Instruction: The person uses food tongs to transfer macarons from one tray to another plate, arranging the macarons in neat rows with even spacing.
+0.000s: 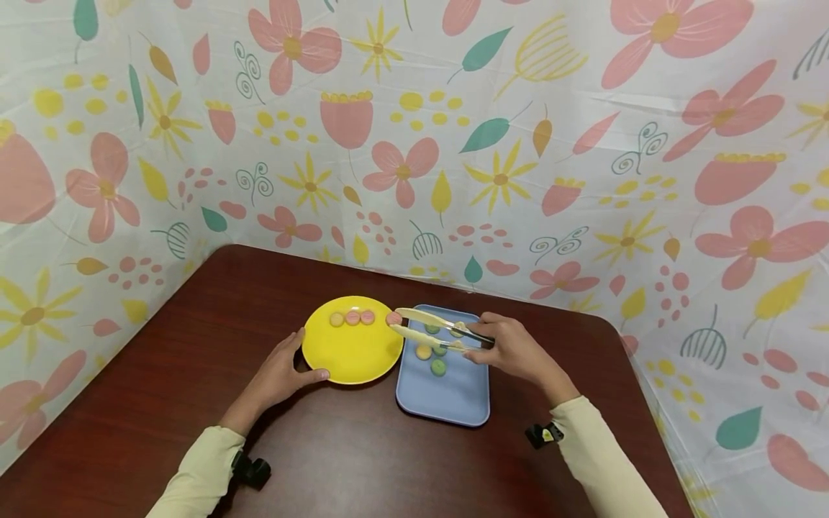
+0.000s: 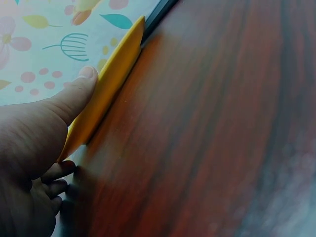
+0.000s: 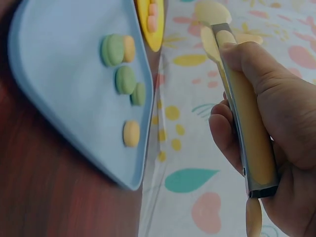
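Observation:
My left hand point(image 1: 278, 370) holds the left side of a round yellow plate point(image 1: 352, 352), its thumb on the rim and other fingers curled by the edge in the left wrist view. One yellow macaron point(image 1: 337, 319) and two pink macarons point(image 1: 360, 317) sit in a row at the plate's far side. My right hand point(image 1: 514, 349) grips cream-tipped tongs point(image 3: 249, 123). Between the tong tips is a pink macaron point(image 1: 393, 318), near the plate's right rim. Below the tongs, a blue tray point(image 1: 440, 399) bears several green and yellow macarons point(image 3: 125, 80).
Plate and tray stand side by side on a dark brown wooden table point(image 1: 337, 453). A flower-patterned sheet point(image 1: 414, 144) hangs behind the table and along its sides. Dark wrist cameras point(image 1: 251, 471) are strapped at both sleeves.

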A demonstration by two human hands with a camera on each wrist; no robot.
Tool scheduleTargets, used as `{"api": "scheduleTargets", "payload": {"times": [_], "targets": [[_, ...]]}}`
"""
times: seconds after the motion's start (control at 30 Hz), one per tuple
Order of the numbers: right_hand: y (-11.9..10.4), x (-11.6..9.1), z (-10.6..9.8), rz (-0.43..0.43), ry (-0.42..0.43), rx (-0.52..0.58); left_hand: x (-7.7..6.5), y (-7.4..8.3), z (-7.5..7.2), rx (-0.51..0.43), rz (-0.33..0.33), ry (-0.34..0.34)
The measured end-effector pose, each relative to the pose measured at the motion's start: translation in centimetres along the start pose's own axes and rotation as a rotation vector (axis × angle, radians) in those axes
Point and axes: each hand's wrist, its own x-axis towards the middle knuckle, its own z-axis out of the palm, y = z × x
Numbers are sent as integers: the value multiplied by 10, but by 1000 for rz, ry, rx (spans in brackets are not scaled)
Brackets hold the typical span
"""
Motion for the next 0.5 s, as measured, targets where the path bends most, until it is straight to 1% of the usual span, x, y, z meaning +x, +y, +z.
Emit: {"api": "scheduleTargets", "payload": {"times": [0.3, 0.5], "targets": [[0, 28, 10, -40, -26, 15, -1, 2, 0, 6, -12, -3], [-4, 46, 20, -72, -34, 30, -1, 2, 0, 10, -21, -1]]}}
